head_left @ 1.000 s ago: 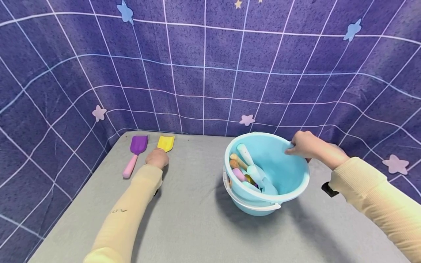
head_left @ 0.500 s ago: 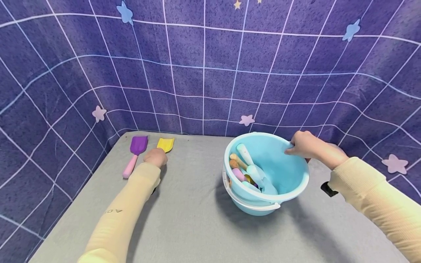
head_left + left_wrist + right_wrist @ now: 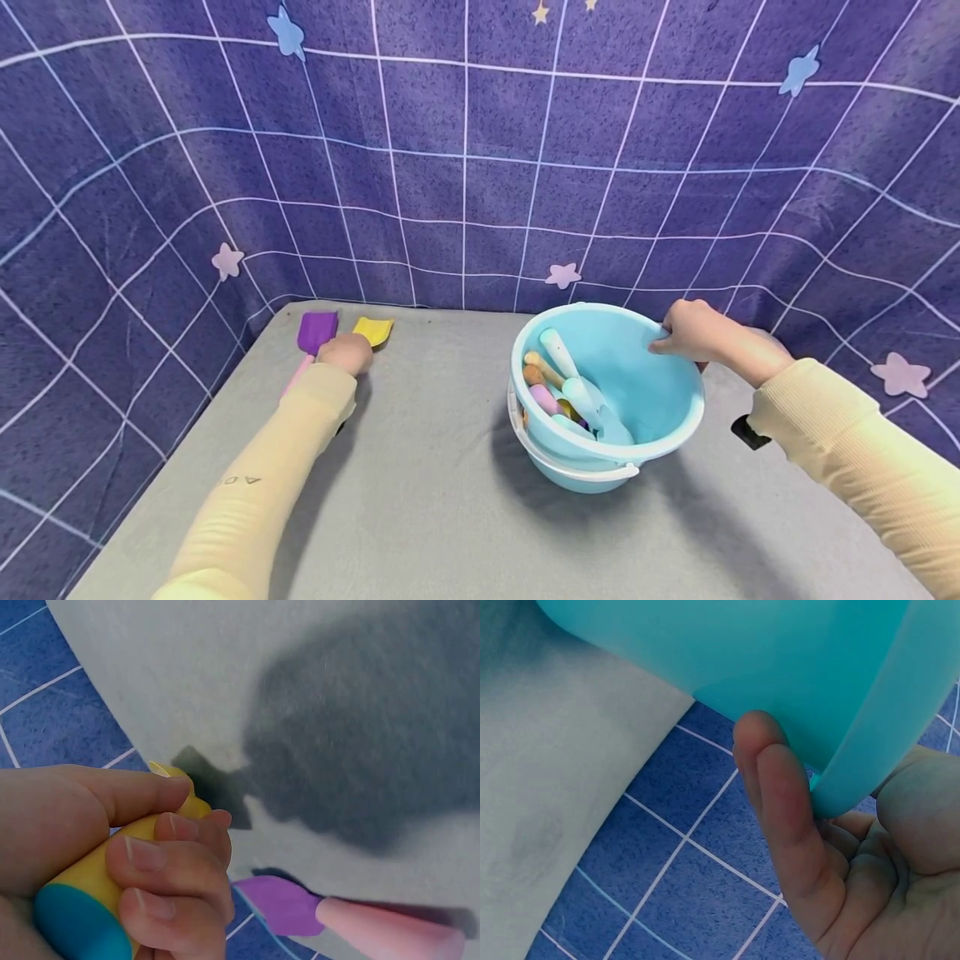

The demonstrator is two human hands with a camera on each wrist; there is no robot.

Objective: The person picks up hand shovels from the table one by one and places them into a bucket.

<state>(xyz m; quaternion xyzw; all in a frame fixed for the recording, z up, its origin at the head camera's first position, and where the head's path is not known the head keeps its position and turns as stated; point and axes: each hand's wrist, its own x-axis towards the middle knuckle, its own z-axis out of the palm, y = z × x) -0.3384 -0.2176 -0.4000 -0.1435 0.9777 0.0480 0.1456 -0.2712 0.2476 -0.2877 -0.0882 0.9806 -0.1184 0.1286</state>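
Observation:
My left hand (image 3: pixel 347 354) grips the handle of a yellow toy shovel (image 3: pixel 373 331), whose blade points toward the back of the table. In the left wrist view the shovel's handle (image 3: pixel 94 870) is yellow with a teal end, and my fingers curl round it. Close beside it lies a purple toy shovel (image 3: pixel 317 331) with a pink handle, partly covered by my left hand in the head view. My right hand (image 3: pixel 697 329) holds the rim of a light blue bucket (image 3: pixel 652 387), thumb inside and fingers outside. The bucket leans toward me.
Several toy handles, among them a white-tipped one (image 3: pixel 558 350) and a pink one (image 3: pixel 544 398), lean inside the bucket. A white bucket handle (image 3: pixel 585 473) hangs at the front. The grey table (image 3: pixel 442 467) ends at a purple-blue gridded cloth (image 3: pixel 465 200).
My left hand has shifted slightly left and toward me with the yellow toy shovel, now covering part of the pink handle. My right hand and the bucket have stayed put.

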